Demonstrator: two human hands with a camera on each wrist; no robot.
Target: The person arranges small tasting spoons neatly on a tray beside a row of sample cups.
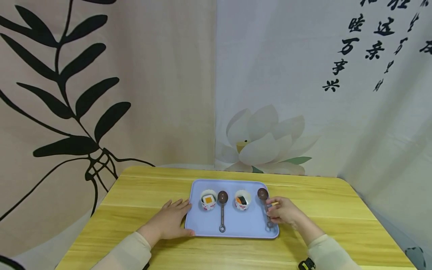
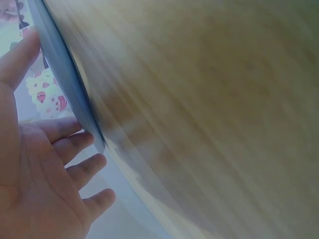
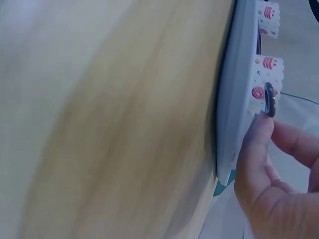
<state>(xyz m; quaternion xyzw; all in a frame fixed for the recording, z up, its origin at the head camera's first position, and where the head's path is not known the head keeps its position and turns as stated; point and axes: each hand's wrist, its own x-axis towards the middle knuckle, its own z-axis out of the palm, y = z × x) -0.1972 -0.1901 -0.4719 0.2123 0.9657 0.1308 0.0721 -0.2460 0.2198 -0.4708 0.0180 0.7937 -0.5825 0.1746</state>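
Note:
A lilac tray (image 1: 240,228) lies on the table. My left hand (image 1: 171,221) rests at its left edge, fingers spread, thumb at the near corner; the left wrist view shows its palm and fairly straight fingers (image 2: 79,172) by the rim. My right hand (image 1: 284,212) pinches the handle of a brown spoon (image 1: 263,194) at the tray's right side. The spoon's ringed handle end (image 3: 270,99) sticks up past the fingertips in the right wrist view. A second brown spoon (image 1: 222,197) lies between two patterned paper cups (image 1: 208,204), each with a small sushi-like piece inside.
Beneath the tray is a yellow wood-grain table (image 1: 135,210) with rounded far corners. Right behind it hangs a curtain (image 1: 175,93) printed with dark leaves, a pale lotus and writing. A dark wristband (image 1: 306,264) shows below the right sleeve.

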